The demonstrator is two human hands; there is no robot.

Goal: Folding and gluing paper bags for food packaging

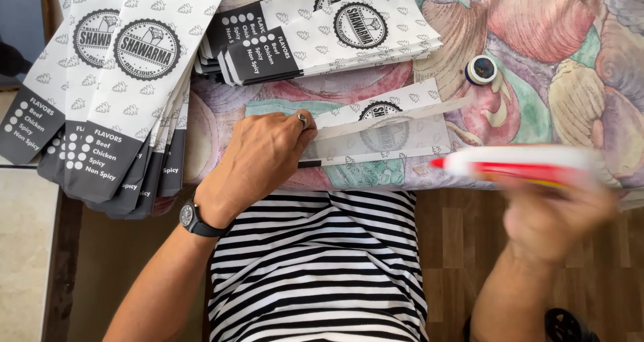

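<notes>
one thin paper bag lies flat in the middle of the frame, on the tabletop with its shell-patterned cloth, its near edge close to the person's striped shirt. it looks very light and limp, the sort of sheet that creases or slides at a touch, so it is best handled by pressing it flat near one end or lifting it by an edge rather than gripping the middle. its white surface carries small grey leaf shapes and a round black stamp, with a dark band at one end and a long flap folded open along its upper side.

left hand, wearing a ring and a dark wristwatch, rests palm down on the left end of the bag, fingers curled and pressing the paper to the cloth. right hand is blurred at lower right of the frame; it is closed around a white and red glue stick whose red tip points toward the bag's right end, just beside it. the stick looks rigid and smooth, easy to hold by its barrel.

two stacks of matching bags sit at upper left and upper centre of the frame, and a small round cap lies at upper right.
</notes>
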